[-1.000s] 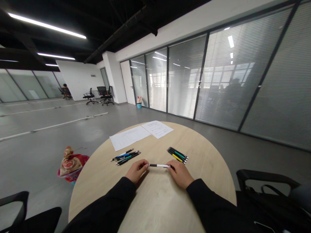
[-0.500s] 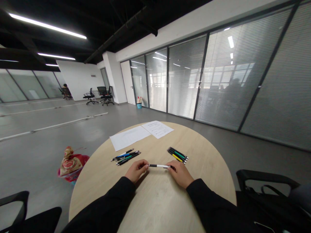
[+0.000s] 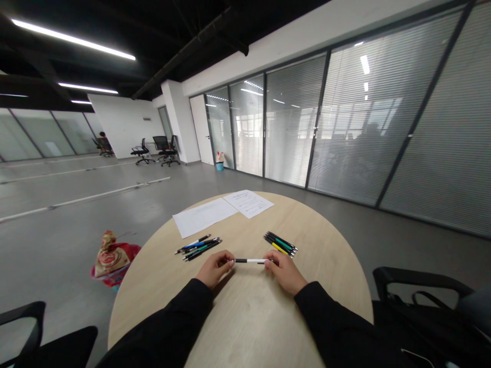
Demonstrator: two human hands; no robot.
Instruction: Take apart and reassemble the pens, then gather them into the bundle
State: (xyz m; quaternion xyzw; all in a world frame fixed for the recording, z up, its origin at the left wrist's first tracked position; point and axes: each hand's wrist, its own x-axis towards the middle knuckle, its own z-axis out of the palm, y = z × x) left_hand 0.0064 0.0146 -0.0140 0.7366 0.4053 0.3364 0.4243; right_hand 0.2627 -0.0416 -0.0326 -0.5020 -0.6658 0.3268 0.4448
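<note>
Between my hands a white and black pen (image 3: 251, 261) is held level, just over the near middle of the round wooden table (image 3: 245, 317). My left hand (image 3: 216, 268) pinches its black end, and my right hand (image 3: 283, 269) pinches the white end; the fingertips partly hide both ends. Beyond my left hand lies a loose pile of pens (image 3: 199, 247) in black, blue, green and white. Past my right hand sits a neater group of pens (image 3: 281, 244), mostly black with green and yellow parts, lying side by side.
Two printed sheets, a left paper (image 3: 205, 217) and a right paper (image 3: 248, 203), lie at the table's far edge. A bin with a red and tan bag (image 3: 113, 258) stands on the floor at left. Black chairs flank the table, including a right armrest (image 3: 422, 278).
Both hands stay on the pen in nearly the same place. The fingers of my right hand have shifted slightly around the white end.
</note>
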